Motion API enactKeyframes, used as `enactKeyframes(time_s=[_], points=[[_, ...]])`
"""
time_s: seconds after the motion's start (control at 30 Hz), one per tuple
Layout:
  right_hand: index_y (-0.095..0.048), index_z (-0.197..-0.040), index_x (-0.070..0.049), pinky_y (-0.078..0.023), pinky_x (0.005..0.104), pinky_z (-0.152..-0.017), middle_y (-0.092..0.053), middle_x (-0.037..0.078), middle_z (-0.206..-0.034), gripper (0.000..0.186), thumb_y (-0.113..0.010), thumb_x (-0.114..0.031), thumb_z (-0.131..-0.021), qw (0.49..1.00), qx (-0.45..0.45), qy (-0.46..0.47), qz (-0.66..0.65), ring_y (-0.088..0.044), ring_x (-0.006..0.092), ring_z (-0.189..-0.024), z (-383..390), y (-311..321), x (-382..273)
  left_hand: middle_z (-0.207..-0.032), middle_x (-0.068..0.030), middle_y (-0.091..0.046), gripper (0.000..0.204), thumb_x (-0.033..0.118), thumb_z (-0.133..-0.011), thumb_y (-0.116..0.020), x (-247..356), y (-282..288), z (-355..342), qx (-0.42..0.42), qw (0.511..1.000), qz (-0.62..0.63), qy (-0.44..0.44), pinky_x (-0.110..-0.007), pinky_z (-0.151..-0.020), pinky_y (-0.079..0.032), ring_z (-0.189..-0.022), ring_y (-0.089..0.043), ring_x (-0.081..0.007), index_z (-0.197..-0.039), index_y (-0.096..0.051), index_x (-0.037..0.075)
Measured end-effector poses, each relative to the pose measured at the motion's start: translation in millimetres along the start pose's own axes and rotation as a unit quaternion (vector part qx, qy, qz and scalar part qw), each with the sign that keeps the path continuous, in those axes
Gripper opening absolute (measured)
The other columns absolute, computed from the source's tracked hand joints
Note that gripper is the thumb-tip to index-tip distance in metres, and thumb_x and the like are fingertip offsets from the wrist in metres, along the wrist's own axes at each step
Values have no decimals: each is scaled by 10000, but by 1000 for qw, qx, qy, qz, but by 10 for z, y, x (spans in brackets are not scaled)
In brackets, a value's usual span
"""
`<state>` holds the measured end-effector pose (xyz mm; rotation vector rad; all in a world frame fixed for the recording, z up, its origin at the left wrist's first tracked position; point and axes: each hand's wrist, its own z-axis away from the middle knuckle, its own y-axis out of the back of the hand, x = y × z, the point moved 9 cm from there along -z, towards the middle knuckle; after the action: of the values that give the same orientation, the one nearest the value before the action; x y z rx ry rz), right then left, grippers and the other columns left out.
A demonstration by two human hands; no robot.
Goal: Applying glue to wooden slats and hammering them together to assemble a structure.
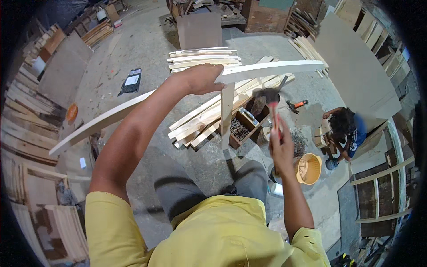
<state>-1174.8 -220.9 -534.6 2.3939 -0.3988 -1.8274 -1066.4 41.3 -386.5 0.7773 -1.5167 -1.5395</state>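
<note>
My left hand [203, 79] is closed round a long pale wooden batten [275, 69] that crosses in front of me from lower left to upper right. At that spot a shorter wooden piece [227, 115] hangs down from the batten, with its top end against it. My right hand [282, 149] grips a hammer [274, 115] by its red handle. The hammer's dark head is raised to the right of the joint, apart from the wood and smeared by motion. Whether my left fingers also hold a nail is hidden.
Below the batten stands a wooden box [242, 129] of nails, beside stacked planks [200, 120]. An orange-handled tool [298, 106] and a yellow basket [308, 169] lie to the right. Another person [347, 133] crouches at far right near a large board [351, 66].
</note>
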Motion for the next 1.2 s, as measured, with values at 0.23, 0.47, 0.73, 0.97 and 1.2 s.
enactKeyframes(time_s=[0.23, 0.47, 0.73, 0.97, 1.2], points=[[-651, -1208, -66, -537, 462, -769, -694, 231, -990, 343, -648, -246, -916, 953, -89, -124, 263, -701, 382, -929, 692, 53, 1345, -1367, -297, -547, 656, 346, -962, -643, -30, -51, -38, 12, 999, 28, -19, -421, -1099, -406, -1273, -537, -395, -1422, -430, -71], [-628, -1173, -63, -540, 493, -907, -625, 215, -1193, 314, -541, -139, -881, 870, -104, -315, 365, -654, 397, -1070, 823, -6, 3068, -1119, -285, -676, 519, 272, -956, -662, 282, 34, -117, 47, 998, 37, 28, -430, -917, -490, -1078, -660, -388, -1300, -527, -92], [-636, -1170, -130, -537, 476, -909, -618, 184, -1190, 332, -611, -142, -839, 891, -134, -275, 335, -626, 372, -1095, 894, -23, 3896, -939, -176, -700, 377, 174, -963, -652, 253, -66, -181, 63, 987, 129, 73, -370, -821, -509, -866, -662, -248, -1245, -564, -60], [-696, -1059, -168, -531, 492, -846, -682, 161, -1036, 261, -614, -103, -820, 919, -104, -233, 301, -662, 379, -968, 895, 527, 4120, -769, -14, -582, 274, 190, -924, -717, -215, -123, -136, 55, 972, 125, 190, -269, -572, -440, -638, -516, -96, -1098, -620, 1], [-711, -1006, -70, -532, 473, -768, -707, 175, -1011, 185, -645, -163, -860, 911, 324, -191, 169, -672, 391, -920, 969, 2352, 4117, -743, 13, -528, 228, 186, -894, -754, -385, -136, -124, 97, 962, 129, 220, -258, -513, -394, -604, -479, -75, -1001, -612, 44]])
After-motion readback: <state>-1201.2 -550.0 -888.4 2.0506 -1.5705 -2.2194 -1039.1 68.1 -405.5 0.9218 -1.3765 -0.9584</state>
